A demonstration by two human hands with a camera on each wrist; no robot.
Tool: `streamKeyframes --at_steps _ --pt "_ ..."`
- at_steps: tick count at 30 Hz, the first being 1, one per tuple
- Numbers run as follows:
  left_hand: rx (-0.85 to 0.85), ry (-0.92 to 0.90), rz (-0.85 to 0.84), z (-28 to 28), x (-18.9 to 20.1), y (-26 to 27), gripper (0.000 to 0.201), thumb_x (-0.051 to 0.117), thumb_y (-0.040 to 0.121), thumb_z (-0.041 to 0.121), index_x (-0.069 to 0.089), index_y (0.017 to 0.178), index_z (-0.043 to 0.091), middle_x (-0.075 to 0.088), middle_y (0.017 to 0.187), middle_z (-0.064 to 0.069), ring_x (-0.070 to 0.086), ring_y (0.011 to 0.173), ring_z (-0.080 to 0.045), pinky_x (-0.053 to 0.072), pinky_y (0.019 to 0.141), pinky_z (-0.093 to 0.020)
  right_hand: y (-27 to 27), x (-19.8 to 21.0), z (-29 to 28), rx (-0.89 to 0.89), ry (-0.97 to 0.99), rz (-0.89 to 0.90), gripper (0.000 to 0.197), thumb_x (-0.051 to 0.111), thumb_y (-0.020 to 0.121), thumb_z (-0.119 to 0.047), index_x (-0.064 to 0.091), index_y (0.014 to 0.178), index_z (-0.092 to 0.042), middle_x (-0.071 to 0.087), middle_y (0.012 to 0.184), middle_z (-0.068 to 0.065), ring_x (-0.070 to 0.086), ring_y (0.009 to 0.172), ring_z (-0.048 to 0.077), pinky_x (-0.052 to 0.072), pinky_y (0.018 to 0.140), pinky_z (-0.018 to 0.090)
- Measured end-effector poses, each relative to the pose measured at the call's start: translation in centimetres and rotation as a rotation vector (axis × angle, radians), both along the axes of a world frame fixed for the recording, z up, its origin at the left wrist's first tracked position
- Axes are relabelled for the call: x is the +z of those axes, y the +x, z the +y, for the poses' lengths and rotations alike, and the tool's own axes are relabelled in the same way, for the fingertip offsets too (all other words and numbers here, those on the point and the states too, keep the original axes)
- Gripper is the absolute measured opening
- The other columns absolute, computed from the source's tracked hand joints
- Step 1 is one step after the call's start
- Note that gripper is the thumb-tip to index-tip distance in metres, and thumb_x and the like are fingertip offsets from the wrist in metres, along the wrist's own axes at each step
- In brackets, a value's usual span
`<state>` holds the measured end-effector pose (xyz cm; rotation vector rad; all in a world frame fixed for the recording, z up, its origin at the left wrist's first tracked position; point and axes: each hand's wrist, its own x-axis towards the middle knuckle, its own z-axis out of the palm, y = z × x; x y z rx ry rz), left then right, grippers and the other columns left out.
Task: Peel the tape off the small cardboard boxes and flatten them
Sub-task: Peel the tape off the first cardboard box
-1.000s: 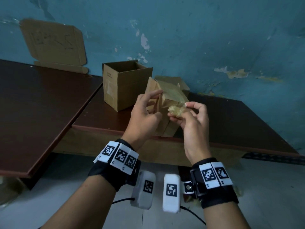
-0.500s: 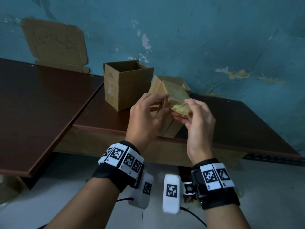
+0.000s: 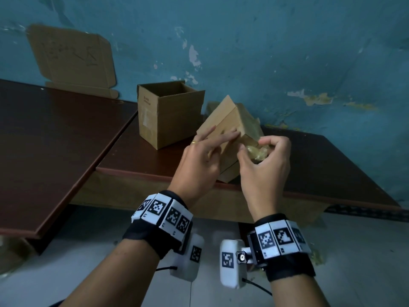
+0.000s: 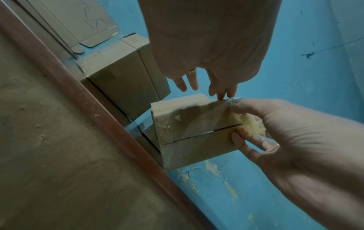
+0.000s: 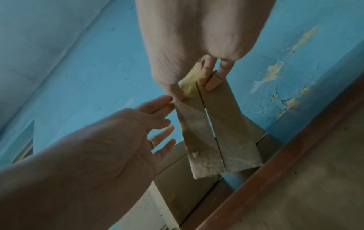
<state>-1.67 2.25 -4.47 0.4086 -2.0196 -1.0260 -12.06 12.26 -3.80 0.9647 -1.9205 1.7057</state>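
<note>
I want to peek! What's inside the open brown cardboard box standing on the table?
Only bare inner walls of the open brown cardboard box show near its rim. Its own front wall hides the bottom, so its contents cannot be told.

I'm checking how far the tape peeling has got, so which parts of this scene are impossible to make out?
- Head view: the right hand covers most of the crumpled tape; its full extent is hidden.
- Head view: the left hand covers the near face of the held box.
- Head view: the print on the open box is too small to read.
- Left wrist view: tape remaining on the box's far faces is out of sight.
</note>
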Motion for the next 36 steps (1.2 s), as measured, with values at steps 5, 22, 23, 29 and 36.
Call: streamKeyframes --at_steps 5,22,23,29,36 --pt "0.141 -0.017 -0.094 0.4 0.4 -0.2 0.066 0.073 0.099 0.028 0.047 0.16 0.033 0.031 0.173 0.011 0.002 0.164 -0.014 0.013 0.132 -0.054 0.3 -0.1 -0.4 0.003 -0.053 -0.106 0.039 0.084 0.089 -0.03 0.049 0.103 -0.016 0.065 0.103 0.003 0.068 0.093 0.021 0.056 0.077 0.033" --pt "0.291 -0.208 -0.32 -1.2 -0.5 0.0 0.061 0.072 0.098 0.041 0.055 0.156 0.029 0.05 0.163 0.002 0.041 0.153 -0.028 0.037 0.123 -0.053 0.5 -0.9 -0.3 -0.087 0.206 0.251 0.039 0.091 0.08 -0.023 0.069 0.111 -0.014 0.05 0.129 0.007 0.056 0.114 0.019 0.055 0.089 0.028" --pt "0.286 -0.215 -0.327 -1.1 -0.5 0.0 0.061 0.073 0.098 0.042 0.056 0.155 0.029 0.052 0.162 0.003 0.041 0.152 -0.028 0.036 0.122 -0.051 0.4 -1.0 -0.2 -0.084 0.227 0.287 0.034 0.089 0.082 -0.019 0.071 0.11 -0.013 0.055 0.126 0.006 0.058 0.112 0.018 0.052 0.085 0.023" --pt "0.26 -0.22 -0.336 -0.8 -0.8 -0.4 0.053 0.073 0.1 0.032 0.06 0.151 0.026 0.055 0.159 0.003 0.039 0.153 -0.026 0.033 0.122 -0.042 -0.8 -1.8 -0.3 -0.147 0.313 0.296 0.015 0.087 0.084 -0.006 0.075 0.091 -0.01 0.068 0.105 0.004 0.069 0.094 0.023 0.05 0.076 0.025" --pt "0.253 -0.279 -0.359 -0.6 -0.9 -0.3 0.049 0.078 0.095 0.023 0.068 0.142 0.016 0.064 0.149 -0.003 0.045 0.148 -0.031 0.035 0.121 -0.042 -2.7 -2.2 0.4 -0.098 0.396 0.264 0.012 0.088 0.084 -0.008 0.078 0.089 -0.009 0.071 0.094 0.002 0.072 0.076 0.021 0.062 0.066 0.043"
